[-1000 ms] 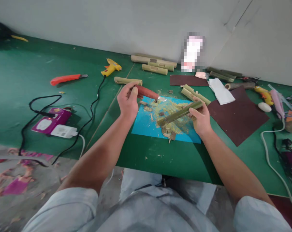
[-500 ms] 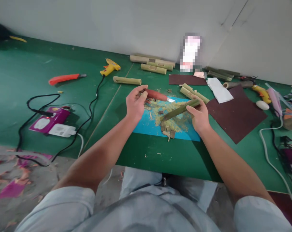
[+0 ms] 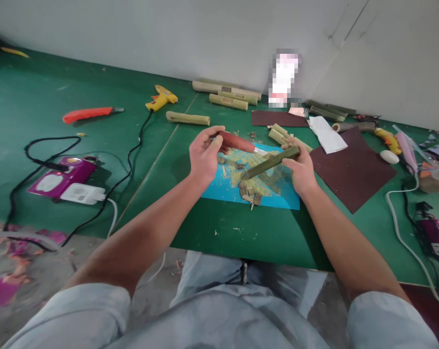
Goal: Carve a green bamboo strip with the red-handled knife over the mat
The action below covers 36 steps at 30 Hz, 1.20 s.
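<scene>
One head view shows the left hand point(image 3: 204, 157), fingers wrapped round a red-handled knife point(image 3: 237, 141), and the right hand point(image 3: 303, 168) closed on a bamboo tube point(image 3: 267, 165), inward of the worktop's point(image 3: 212, 237) front edge, where a blade skidding off the rounded bamboo might nick the gripping fingers.

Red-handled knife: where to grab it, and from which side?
Probably the red handle, from the left, as the left hand has it: that's the thicker part, and the metal blade points right, toward the green bamboo piece in the right hand.
</scene>
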Motion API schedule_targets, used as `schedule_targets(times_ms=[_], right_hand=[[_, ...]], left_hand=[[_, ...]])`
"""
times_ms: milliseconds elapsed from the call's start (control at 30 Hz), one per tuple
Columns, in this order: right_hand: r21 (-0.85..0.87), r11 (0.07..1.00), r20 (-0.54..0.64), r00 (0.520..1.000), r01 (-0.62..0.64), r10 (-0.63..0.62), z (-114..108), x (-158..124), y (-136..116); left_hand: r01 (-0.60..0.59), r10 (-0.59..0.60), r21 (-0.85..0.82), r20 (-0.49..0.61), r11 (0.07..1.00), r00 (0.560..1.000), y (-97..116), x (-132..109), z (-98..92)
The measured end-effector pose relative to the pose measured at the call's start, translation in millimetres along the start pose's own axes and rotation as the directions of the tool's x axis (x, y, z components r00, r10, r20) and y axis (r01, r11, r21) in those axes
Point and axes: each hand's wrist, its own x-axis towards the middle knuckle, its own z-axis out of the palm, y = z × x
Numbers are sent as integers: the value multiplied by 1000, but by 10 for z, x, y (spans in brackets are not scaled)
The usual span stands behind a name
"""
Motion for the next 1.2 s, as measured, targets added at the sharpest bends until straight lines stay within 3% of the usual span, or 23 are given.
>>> schedule_targets(times_ms=[100, 333, 500, 667, 967, 1200], right_hand=[[0, 1000, -21, 1000, 9, -9, -17, -10, -23], [71, 997, 20, 1000, -13, 12, 16, -90, -148], [48, 998, 45, 998, -36, 34, -25, -82, -111], [-2, 997, 77, 994, -74, 74, -125, -52, -101], [-345, 937, -19, 999, -48, 44, -189, -59, -56], [-368, 927, -14, 997, -75, 76, -157, -91, -162]], left_hand=[[-11, 11, -9, -1, 1000, 1000, -38, 56, 67], [-106, 107, -12, 117, 994, 987, -171, 252, 267], [-244, 244, -23, 133, 970, 961, 87, 274, 396], [-330, 329, -15, 115, 944, 937, 263, 220, 375], [-245, 241, 20, 112, 969, 964, 176, 54, 337], [-223, 218, 28, 133, 974, 967, 146, 4, 369]])
